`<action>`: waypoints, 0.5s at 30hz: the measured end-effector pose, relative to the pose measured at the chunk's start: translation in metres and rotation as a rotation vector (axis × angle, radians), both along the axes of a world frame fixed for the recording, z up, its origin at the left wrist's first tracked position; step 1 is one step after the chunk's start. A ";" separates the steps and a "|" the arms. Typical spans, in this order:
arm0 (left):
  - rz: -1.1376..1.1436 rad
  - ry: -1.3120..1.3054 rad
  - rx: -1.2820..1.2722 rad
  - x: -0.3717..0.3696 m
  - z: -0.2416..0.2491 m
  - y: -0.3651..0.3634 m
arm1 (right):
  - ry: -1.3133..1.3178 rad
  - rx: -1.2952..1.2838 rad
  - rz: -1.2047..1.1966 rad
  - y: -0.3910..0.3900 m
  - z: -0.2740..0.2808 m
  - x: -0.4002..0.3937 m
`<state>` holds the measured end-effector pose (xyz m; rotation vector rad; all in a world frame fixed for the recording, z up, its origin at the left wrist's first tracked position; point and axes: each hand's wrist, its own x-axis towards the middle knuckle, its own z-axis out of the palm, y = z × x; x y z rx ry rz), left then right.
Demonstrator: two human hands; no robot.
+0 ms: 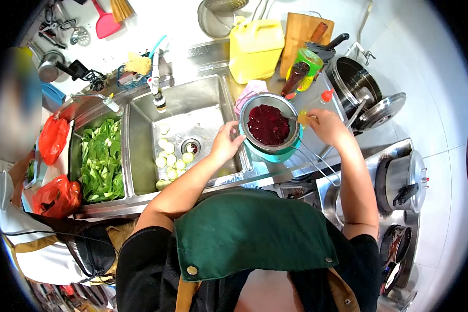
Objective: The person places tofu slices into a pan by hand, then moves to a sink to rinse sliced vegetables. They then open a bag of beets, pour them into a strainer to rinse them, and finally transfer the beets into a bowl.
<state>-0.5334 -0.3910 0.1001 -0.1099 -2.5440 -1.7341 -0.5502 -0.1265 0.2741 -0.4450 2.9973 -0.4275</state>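
A round metal strainer (247,134) filled with a dark red, wet pulp (268,125) rests over a teal bowl (275,155). Its long wire handle (321,164) points toward the lower right. At the left rim, my left hand (226,141) grips the strainer, with thumb and fingers at its edge. My right hand (325,126) is closed on a utensil with a yellowish handle (302,117), whose grey end reaches over the strainer's right rim to the pulp. I cannot tell what kind of utensil it is.
Left of the bowl, the steel sink (177,96) holds pale green round slices (170,147); cut leafy greens (101,161) fill the basin beyond. A yellow jug (256,49), bottles (296,78) and a cutting board (302,39) stand behind. Pots (354,78) flank the right. Another person's arm (20,174) shows at far left.
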 end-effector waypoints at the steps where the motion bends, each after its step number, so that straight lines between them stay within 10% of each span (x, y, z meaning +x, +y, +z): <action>1: 0.080 0.114 -0.101 0.001 0.002 -0.005 | 0.004 -0.001 0.013 0.000 -0.004 0.001; 7: -0.033 -0.108 0.272 0.012 0.019 -0.014 | -0.248 -0.804 -0.063 -0.059 -0.062 0.005; 11: 0.475 0.520 0.053 -0.028 0.043 -0.084 | -0.192 -0.883 0.142 -0.120 -0.111 -0.003; 15: 0.946 0.461 -0.224 -0.094 0.059 -0.199 | -0.805 -1.000 -0.173 -0.182 -0.109 0.004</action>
